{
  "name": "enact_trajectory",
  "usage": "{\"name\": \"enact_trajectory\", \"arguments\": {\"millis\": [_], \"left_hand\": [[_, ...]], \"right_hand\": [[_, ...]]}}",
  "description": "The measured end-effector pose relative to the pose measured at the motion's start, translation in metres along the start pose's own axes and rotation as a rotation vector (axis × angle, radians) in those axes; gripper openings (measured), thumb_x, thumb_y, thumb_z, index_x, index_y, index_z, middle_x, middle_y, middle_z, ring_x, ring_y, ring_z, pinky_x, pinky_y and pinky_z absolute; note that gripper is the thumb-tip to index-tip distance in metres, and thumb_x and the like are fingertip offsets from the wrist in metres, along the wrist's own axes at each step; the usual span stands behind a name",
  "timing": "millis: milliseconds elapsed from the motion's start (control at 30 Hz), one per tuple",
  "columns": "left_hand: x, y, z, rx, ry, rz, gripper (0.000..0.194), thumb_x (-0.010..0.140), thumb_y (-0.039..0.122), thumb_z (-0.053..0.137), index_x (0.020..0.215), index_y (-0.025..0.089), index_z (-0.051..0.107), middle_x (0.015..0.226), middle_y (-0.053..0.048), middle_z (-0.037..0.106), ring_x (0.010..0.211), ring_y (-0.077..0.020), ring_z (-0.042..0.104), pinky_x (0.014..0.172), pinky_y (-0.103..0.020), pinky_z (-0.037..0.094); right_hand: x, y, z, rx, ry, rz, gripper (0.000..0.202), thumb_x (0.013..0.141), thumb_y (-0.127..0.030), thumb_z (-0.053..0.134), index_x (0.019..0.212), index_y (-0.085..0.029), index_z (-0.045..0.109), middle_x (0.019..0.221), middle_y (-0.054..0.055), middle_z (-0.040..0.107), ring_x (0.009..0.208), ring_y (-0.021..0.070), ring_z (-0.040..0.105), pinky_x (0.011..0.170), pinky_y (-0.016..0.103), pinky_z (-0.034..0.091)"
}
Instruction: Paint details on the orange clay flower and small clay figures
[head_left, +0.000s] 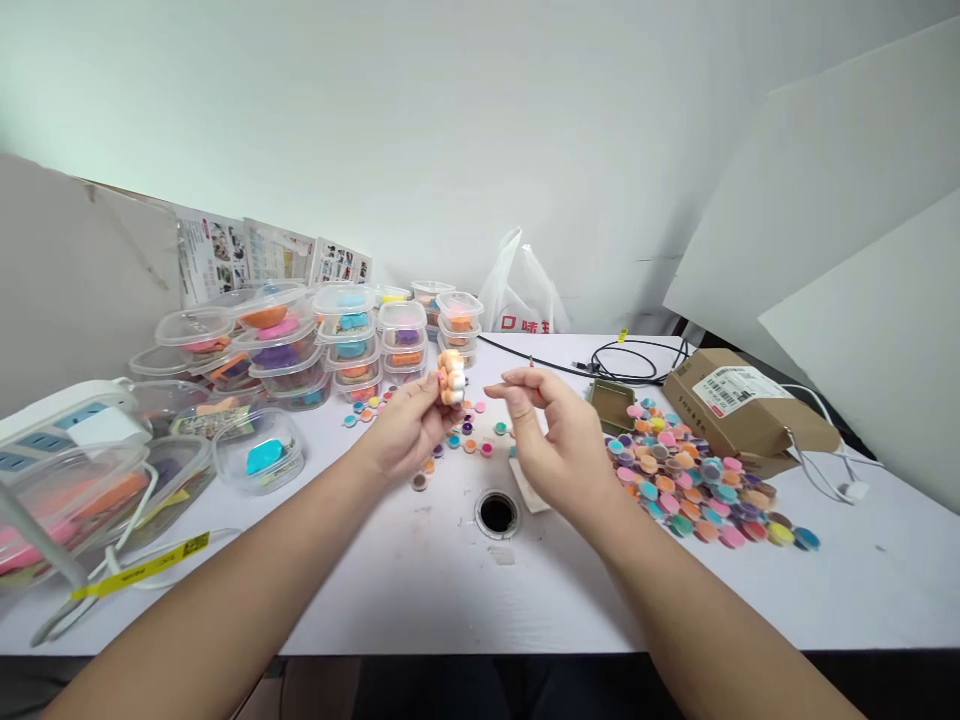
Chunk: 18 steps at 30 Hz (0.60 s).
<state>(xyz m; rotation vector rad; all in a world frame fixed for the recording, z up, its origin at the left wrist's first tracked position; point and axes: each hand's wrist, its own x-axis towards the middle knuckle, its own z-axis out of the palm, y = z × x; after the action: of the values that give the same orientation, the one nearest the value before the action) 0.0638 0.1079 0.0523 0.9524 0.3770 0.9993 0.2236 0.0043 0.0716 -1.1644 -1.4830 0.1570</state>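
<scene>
My left hand (411, 425) is closed around a small figurine (451, 378) with rounded white and peach-orange lumps, held up above the table. My right hand (559, 430) is raised just to its right, fingers curled and thumb near the index finger, apart from the figurine. A thin red piece with a dark tip (531, 362) shows above and between the right fingers; what it is stays unclear. Below the hands lie strips of small colourful paint pots (467, 430). A pale flat piece (531, 488) is partly hidden under my right hand.
Stacked clear tubs (352, 345) with coloured contents fill the left, beside a power strip (67, 425). On the right are a heap of paint pots (690, 480), a green tray (611, 405), a cardboard box (727, 400) and black cable (637, 360). A cable hole (497, 513) sits in front.
</scene>
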Motion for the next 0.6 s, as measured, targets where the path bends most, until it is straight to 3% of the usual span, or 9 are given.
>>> {"name": "enact_trajectory", "arguments": {"millis": [133,300,467,600], "left_hand": [[0.010,0.013,-0.011,-0.025,0.091,-0.014,0.022,0.097,0.021,0.062,0.077,0.012,0.066,0.071,-0.002,0.062,0.067,-0.0102,0.060,0.069,-0.023,0.055],[0.014,0.020,-0.016,-0.059,0.104,0.027,0.024,0.102,0.022,0.054,0.080,0.014,0.061,0.069,0.002,0.058,0.060,-0.0090,0.057,0.062,-0.023,0.051],[0.014,0.021,-0.016,-0.086,0.101,-0.013,0.023,0.100,0.027,0.058,0.079,0.017,0.059,0.069,0.003,0.058,0.057,-0.0088,0.055,0.060,-0.023,0.048],[0.015,0.021,-0.021,-0.118,0.054,-0.021,0.024,0.101,0.027,0.057,0.079,0.017,0.059,0.070,0.003,0.059,0.059,-0.0087,0.056,0.061,-0.024,0.049]], "right_hand": [[0.002,0.006,-0.003,0.079,0.026,-0.005,0.029,0.104,-0.042,0.049,0.110,-0.020,0.067,0.093,0.008,0.081,0.089,0.0208,0.075,0.082,0.037,0.059],[-0.002,0.012,0.002,0.326,-0.188,0.114,0.045,0.101,-0.054,0.051,0.118,-0.018,0.071,0.070,0.003,0.075,0.052,0.0132,0.062,0.055,0.028,0.053],[-0.006,0.023,0.018,0.246,-0.410,0.166,0.051,0.097,-0.061,0.054,0.088,-0.017,0.077,0.063,0.002,0.069,0.050,0.0107,0.053,0.051,0.026,0.042],[-0.007,0.029,0.035,0.056,-0.488,0.101,0.050,0.100,-0.052,0.051,0.072,-0.017,0.072,0.061,0.001,0.065,0.053,0.0105,0.050,0.054,0.026,0.038]]}}
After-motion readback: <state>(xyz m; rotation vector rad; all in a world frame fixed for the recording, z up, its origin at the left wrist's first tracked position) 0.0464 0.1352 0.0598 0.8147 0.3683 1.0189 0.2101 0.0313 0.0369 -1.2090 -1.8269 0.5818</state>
